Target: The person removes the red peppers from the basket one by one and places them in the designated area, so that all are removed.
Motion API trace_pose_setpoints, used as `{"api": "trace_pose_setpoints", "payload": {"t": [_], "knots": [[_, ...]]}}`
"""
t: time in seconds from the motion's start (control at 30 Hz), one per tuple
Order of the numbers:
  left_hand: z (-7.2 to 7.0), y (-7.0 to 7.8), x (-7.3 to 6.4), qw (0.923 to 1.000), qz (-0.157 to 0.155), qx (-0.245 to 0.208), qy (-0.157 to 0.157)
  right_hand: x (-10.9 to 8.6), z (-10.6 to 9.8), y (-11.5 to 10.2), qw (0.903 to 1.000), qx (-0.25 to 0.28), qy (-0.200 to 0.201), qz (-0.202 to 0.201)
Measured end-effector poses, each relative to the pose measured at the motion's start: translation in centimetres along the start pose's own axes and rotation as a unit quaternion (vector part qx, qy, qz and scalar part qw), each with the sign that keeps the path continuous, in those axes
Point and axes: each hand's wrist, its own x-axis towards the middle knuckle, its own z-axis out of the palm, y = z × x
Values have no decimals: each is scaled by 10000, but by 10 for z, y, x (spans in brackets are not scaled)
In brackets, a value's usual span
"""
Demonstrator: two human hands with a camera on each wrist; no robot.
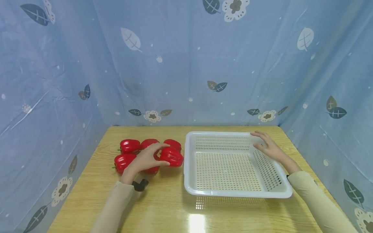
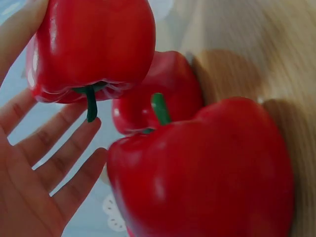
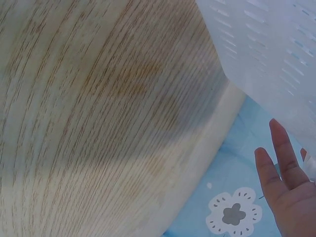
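My left hand (image 1: 147, 158) holds a red bell pepper (image 1: 172, 156) between thumb and fingers, just left of the white plastic basket (image 1: 238, 194). In the left wrist view, the held pepper (image 2: 98, 44) hangs with its green stem pointing down, and the lower fingers are spread beneath it. Another red pepper (image 2: 207, 173) is close in front, with one more (image 2: 165, 94) behind. My right hand (image 1: 271, 150) is over the basket's back right rim, fingers extended. The right wrist view shows straight fingers of the right hand (image 3: 291, 182) beside the basket's slotted wall (image 3: 276, 54).
Several other red peppers, among them a front left one (image 1: 123, 161) and a back left one (image 1: 129, 146), lie grouped on the left of the wooden table (image 1: 163, 207). Blue patterned curtains (image 1: 180, 64) hang behind the table and along both sides.
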Motion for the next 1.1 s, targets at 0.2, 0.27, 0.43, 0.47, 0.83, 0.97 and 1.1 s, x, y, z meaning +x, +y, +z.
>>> {"api": "trace_pose_setpoints", "payload": {"t": [0.2,0.27,0.43,0.47,0.83,0.97,1.1], "knots": [[8,-2,-2,9992,-136,358,-118,-2,0,2,9999,89,-15,-52],[11,-4,-1,9986,-169,478,-146,-2,0,3,9999,97,-8,-53],[17,-9,-1,9979,-121,627,-124,-2,0,3,9999,82,7,-64],[18,-10,-1,9978,-86,648,-122,-2,0,3,10000,74,7,-63],[22,-14,-3,9916,80,1270,-242,1,1,2,9999,51,-30,-104],[22,-14,-3,9890,102,1456,-228,2,0,0,9999,36,-119,-117],[21,-13,-4,9888,125,1469,-240,3,-3,-3,9996,40,-252,-103]]}}
